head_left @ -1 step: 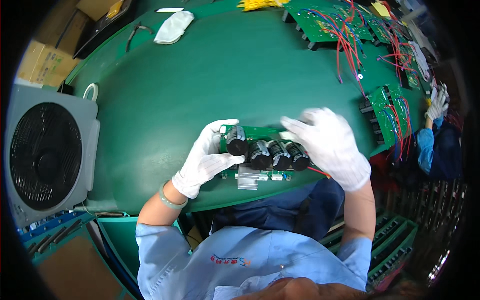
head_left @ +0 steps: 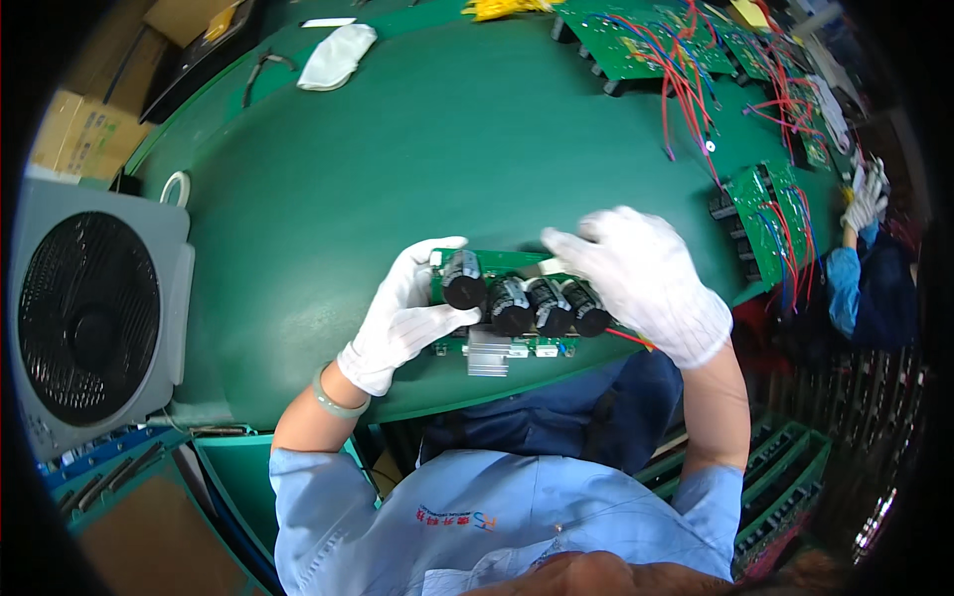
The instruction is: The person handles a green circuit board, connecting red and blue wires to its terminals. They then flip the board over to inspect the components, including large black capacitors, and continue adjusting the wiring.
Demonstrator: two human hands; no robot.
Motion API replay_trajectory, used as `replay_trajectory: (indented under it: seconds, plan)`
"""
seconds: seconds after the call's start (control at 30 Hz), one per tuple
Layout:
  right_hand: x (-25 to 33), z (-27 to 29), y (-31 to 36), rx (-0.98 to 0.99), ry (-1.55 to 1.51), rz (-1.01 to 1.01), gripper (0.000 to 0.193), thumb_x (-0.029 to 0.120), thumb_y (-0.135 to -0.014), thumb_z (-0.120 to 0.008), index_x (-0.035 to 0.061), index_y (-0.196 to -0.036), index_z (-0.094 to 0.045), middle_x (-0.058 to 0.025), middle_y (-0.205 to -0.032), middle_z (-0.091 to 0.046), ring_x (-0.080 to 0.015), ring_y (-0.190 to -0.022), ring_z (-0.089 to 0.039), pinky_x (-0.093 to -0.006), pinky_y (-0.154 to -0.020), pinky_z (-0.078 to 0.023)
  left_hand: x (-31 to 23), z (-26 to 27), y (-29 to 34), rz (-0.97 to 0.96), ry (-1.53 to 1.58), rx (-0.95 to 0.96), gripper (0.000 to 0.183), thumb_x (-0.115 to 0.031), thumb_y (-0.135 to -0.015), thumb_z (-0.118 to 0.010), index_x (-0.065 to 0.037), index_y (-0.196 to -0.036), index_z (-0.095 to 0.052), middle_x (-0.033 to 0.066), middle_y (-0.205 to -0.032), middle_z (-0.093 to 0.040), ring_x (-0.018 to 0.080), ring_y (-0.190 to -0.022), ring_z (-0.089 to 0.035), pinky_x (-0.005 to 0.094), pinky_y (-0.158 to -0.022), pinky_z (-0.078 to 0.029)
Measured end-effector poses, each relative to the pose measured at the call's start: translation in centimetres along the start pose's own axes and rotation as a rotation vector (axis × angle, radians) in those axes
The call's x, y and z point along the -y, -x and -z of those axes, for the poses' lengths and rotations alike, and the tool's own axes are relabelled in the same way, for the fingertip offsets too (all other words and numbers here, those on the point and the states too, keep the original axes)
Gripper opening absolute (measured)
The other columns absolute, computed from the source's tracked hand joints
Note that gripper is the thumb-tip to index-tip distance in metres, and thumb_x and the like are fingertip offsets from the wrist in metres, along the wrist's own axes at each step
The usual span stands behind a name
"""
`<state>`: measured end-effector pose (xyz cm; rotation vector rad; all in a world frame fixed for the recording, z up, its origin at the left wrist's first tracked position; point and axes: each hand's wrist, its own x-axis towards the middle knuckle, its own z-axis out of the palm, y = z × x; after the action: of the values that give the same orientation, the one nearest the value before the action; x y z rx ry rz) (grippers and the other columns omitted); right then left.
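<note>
My left hand (head_left: 402,323), in a white glove, grips the left end of a green circuit board (head_left: 497,260). The thumb lies across its front, beside a large black capacitor (head_left: 462,281). Several more black capacitors (head_left: 549,306) stand in a row to the right, above a silver finned heatsink (head_left: 487,354) at the near edge. My gloved right hand (head_left: 641,283) is over the board's right end, its fingers bent and slightly blurred by a small white piece (head_left: 550,266). What they pinch is hidden. A red wire (head_left: 628,338) comes out below this hand.
Boards with red and blue wires (head_left: 646,45) lie at the far right, another wired board (head_left: 765,223) nearer. A grey fan (head_left: 94,308) stands left. A white mask (head_left: 338,57) and pliers (head_left: 266,74) lie far left. Another person's gloved hand (head_left: 867,199) shows at right.
The right hand has shifted slightly left and up over the board, with its fingers less blurred. The left hand keeps its grip. The whole view has moved a little.
</note>
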<state>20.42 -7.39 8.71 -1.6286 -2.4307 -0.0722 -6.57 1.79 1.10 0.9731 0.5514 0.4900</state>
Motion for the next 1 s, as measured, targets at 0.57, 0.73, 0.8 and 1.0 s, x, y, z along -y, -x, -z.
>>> replay_trajectory:
  seconds: [0.57, 0.73, 0.8, 1.0]
  plan:
    - [1.2, -1.0, -2.3, 0.015, 0.163, 0.116, 0.042, 0.019, -0.076, -0.068, 0.0089, -0.117, -0.067, -0.0005, -0.079, -0.057, -0.0158, -0.073, -0.061, -0.0327, -0.059, -0.048, -0.4, 0.2, -0.3, 0.008, -0.063, 0.011, 0.075, 0.009, -0.079, -0.074, -0.001, -0.144, -0.039, 0.0094, -0.126, -0.054, 0.0178, -0.114, -0.060, 0.0342, -0.097, -0.054]
    - [0.7, -0.9, -1.3, -0.036, 0.159, 0.043, 0.051, 0.016, -0.075, -0.070, 0.0143, -0.126, -0.067, 0.0014, -0.084, -0.064, -0.0173, -0.072, -0.062, -0.0339, -0.059, -0.047, -0.2, 0.3, -0.2, 0.040, -0.053, -0.022, 0.074, 0.010, -0.080, -0.073, -0.001, -0.144, -0.039, 0.0097, -0.125, -0.055, 0.0187, -0.113, -0.061, 0.0346, -0.097, -0.054]
    - [0.3, -1.3, -0.6, -0.132, 0.113, -0.019, 0.051, 0.014, -0.074, -0.072, 0.0144, -0.125, -0.069, 0.0006, -0.083, -0.065, -0.0178, -0.071, -0.063, -0.0333, -0.059, -0.048, 0.0, 0.2, -0.2, 0.025, -0.050, -0.027, 0.073, 0.009, -0.081, -0.074, -0.001, -0.144, -0.039, 0.0095, -0.124, -0.056, 0.0185, -0.112, -0.061, 0.0346, -0.097, -0.054]
    - [-0.3, -1.4, 0.8, -0.213, 0.013, -0.019, 0.048, 0.013, -0.079, -0.073, 0.0145, -0.126, -0.069, -0.0016, -0.081, -0.065, -0.0180, -0.066, -0.062, -0.0327, -0.054, -0.045, -0.2, 0.1, -0.3, 0.019, -0.054, -0.043, 0.075, 0.011, -0.080, -0.075, -0.003, -0.145, -0.040, 0.0093, -0.126, -0.056, 0.0174, -0.113, -0.060, 0.0347, -0.097, -0.054]
